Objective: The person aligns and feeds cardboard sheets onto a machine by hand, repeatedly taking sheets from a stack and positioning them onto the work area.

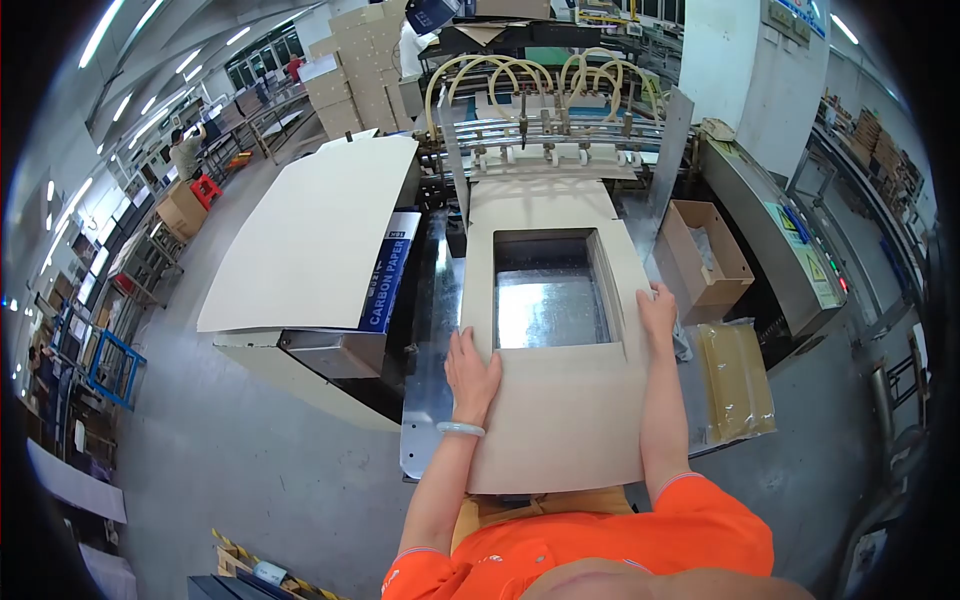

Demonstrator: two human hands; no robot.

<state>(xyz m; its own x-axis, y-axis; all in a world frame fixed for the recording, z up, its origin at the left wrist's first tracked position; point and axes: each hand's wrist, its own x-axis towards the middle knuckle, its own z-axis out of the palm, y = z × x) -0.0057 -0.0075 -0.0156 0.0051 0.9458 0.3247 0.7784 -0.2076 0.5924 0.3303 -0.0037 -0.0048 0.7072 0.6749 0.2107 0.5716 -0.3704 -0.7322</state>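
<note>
A flat cardboard sheet with a rectangular cut-out window lies on the shiny metal feed table of a machine. My left hand rests palm down on the sheet's left part, a pale bangle on its wrist. My right hand grips the sheet's right edge beside the window. Through the window the bare metal bed shows. The sheet's far end reaches toward the feeder rollers and yellowish hoses.
A stack of large cardboard sheets sits on a stand to the left, over a blue "carbon paper" box. An open carton and a clear bag of yellowish material lie to the right. A distant person works far left.
</note>
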